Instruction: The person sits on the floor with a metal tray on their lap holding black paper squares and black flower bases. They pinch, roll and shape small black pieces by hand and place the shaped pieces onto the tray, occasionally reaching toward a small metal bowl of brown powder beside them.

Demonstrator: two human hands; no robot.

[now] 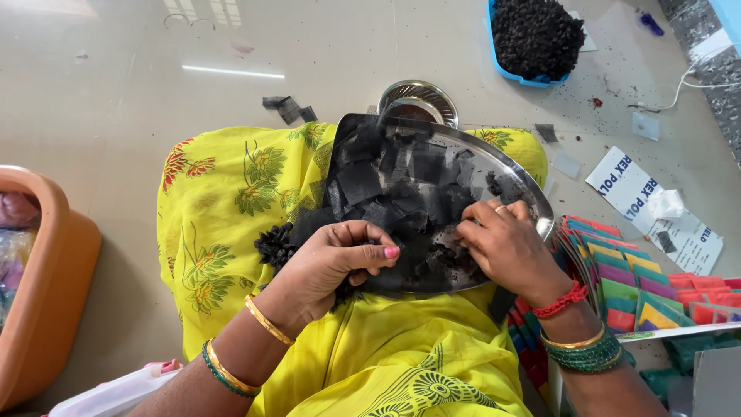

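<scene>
1. The step in hand looks like sorting or picking through the heap of small black mesh squares (401, 185) that lies on the oval steel tray (532, 193) resting across the person's lap, on the yellow flowered cloth (231, 201).
2. The left hand (332, 262) is at the near-left edge of the tray — fingers curled narrow, thumb pressed to the fingertips, closed on what seems to be a clump of dark stuff; what exactly it grips I cannot tell.
3. The right hand (502, 239) lies on the near-right part of the tray, fingers bent down into the squares and pinching at one of them.
4. Judging from this, the next move calls for a fine pinch to part one thin square from the tangle — they overlap and cling, so more than one may lift at once.
5. Beyond the tray's far rim stands a small round steel bowl (421, 100); further off, a blue tub heaped with black pieces (536, 38).
6. Right of the tray lie fanned stacks of coloured paper packets (641, 286) and a white printed sheet (656, 208); left of the tray stands an orange plastic bin (46, 293).
7. Loose squares lie on the floor (116, 100) beyond the tray.
</scene>
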